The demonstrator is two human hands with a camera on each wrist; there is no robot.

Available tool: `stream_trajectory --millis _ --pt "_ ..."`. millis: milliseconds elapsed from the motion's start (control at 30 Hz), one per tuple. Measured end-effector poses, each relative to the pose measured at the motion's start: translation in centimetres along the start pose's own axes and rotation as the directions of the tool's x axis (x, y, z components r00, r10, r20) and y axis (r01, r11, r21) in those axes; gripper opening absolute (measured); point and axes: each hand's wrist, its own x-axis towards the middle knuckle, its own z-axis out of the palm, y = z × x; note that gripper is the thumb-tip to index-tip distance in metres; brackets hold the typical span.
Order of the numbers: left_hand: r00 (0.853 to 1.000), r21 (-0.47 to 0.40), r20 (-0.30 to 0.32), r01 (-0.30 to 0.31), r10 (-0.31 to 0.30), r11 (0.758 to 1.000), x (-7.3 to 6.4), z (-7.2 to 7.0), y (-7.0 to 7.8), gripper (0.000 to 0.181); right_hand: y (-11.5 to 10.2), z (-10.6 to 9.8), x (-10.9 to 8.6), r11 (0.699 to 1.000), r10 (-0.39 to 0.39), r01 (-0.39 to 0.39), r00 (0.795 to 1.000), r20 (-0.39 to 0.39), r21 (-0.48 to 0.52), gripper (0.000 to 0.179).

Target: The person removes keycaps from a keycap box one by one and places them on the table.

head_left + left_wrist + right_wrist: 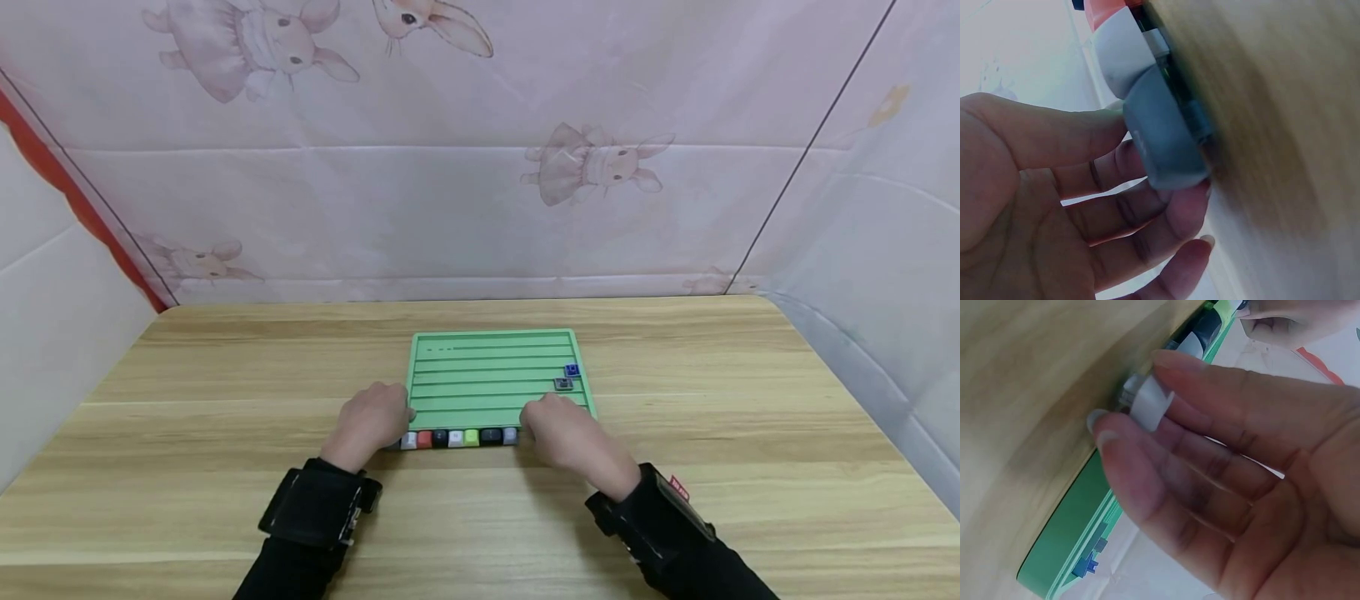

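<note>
A green ridged board [487,375] lies on the table, with a row of coloured keycaps [456,438] along its near edge: white, red, black, yellow-green and grey ones. My left hand [375,417] is at the row's left end. There its thumb and fingers hold a dark grey-blue keycap [1163,134] that touches a white keycap [1124,53]. Beyond the row's right end, my right hand [561,429] pinches a small white keycap [1150,403] between thumb and fingers. A clear part shows under that keycap, partly blurred.
On the board's right side lie a small blue piece [572,370] and a grey-purple piece [563,384]. The wood-grain table [225,400] extends around the board. Behind it hangs a pale curtain [420,217] printed with rabbits.
</note>
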Motion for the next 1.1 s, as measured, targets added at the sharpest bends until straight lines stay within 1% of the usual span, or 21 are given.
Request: stream_trajectory --millis 233,500,733,1100 --pt "1.000 0.000 0.003 0.006 -0.006 1.000 -0.04 -0.03 0.04 0.020 -0.05 0.05 0.05 1.000 0.020 -0.020 1.000 0.024 0.016 0.040" --pt "1.000 -0.001 0.004 0.002 -0.002 1.000 -0.07 -0.05 0.08 0.022 0.07 -0.52 -0.03 0.998 0.055 -0.054 0.998 0.016 -0.039 0.023" --pt "1.000 0.002 0.000 -0.003 0.003 1.000 -0.04 -0.02 0.06 0.022 0.07 -0.54 -0.08 0.997 0.072 -0.071 0.996 0.054 -0.019 0.018" --pt "1.000 0.003 -0.004 -0.006 0.006 1.000 -0.03 0.02 0.05 0.022 0.18 -0.24 0.10 0.998 0.049 -0.049 0.999 0.010 -0.029 0.017"
